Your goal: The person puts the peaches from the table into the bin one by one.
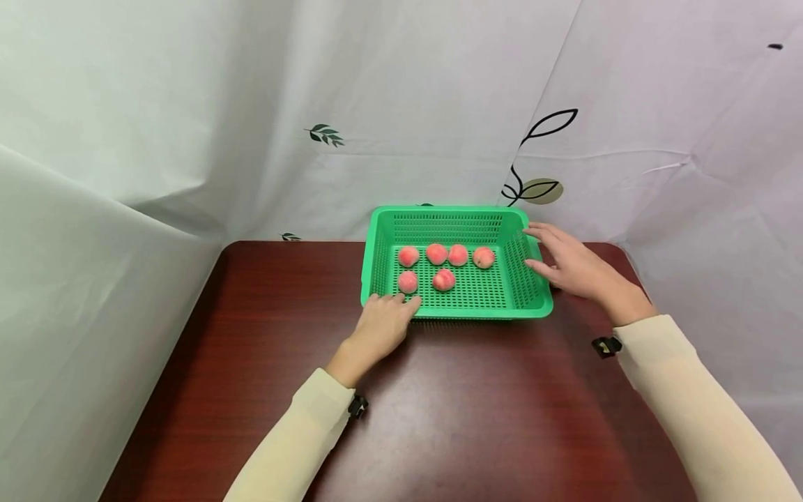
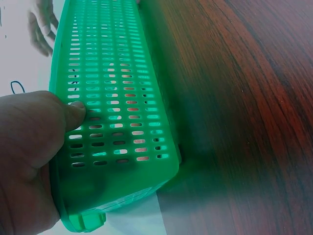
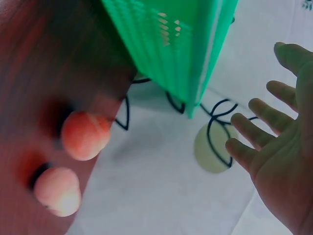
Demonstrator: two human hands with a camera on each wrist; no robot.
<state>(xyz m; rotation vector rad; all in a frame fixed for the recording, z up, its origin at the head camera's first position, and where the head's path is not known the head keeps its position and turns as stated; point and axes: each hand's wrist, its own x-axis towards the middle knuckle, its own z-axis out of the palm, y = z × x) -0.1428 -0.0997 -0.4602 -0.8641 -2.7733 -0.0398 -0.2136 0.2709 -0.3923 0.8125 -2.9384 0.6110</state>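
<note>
A green plastic basket [image 1: 477,313] with slotted walls stands at the far side of the table. Several pink-red peaches [image 1: 443,279] lie on its bottom, in its left and middle part. My left hand [image 1: 384,326] grips the near rim toward the left corner; in the left wrist view the thumb [image 2: 76,115] lies against the outer wall and the other fingers go over the rim. Beside the right rim my right hand [image 1: 567,263] is spread, holding nothing, and the right wrist view shows it apart from the basket. Two more peaches [image 3: 86,136] sit on the table outside the basket.
The dark red wooden table [image 1: 251,362] ends at the back against a white cloth [image 1: 408,104] with leaf prints. More cloth hangs at the left and right sides. Small black devices [image 1: 607,346] are worn at both wrists.
</note>
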